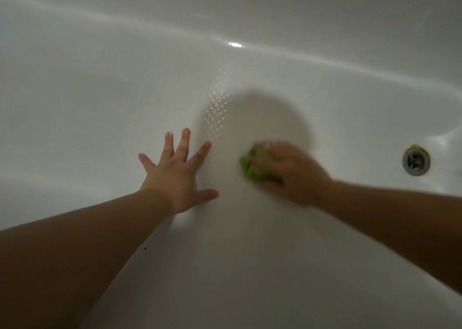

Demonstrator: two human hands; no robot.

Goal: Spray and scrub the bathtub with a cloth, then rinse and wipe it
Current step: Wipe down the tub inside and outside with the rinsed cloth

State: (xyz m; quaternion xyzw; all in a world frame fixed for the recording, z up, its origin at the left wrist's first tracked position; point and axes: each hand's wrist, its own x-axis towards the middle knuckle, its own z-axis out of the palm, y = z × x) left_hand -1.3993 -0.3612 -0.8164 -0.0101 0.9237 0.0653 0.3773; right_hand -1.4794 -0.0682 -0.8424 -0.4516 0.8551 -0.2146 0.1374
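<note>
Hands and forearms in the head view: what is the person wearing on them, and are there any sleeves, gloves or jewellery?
Both forearms are bare as far as the frame shows, with no sleeves in view. The left hand and right hand are ungloved. No watch, bracelet or ring shows on the left; the right is motion-blurred, so small items there cannot be ruled out.

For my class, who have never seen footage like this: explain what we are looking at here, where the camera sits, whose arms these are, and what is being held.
There is one picture, taken by a camera worn on a person's head, looking down into a white bathtub. The two bare arms belong to that person. The left hand lies flat with fingers spread on the tub's surface, seemingly as a brace. The right hand grips a bunched green cloth against the tub; it looks blurred, which suggests scrubbing. At far right is the metal drain. No machine is involved.
</note>
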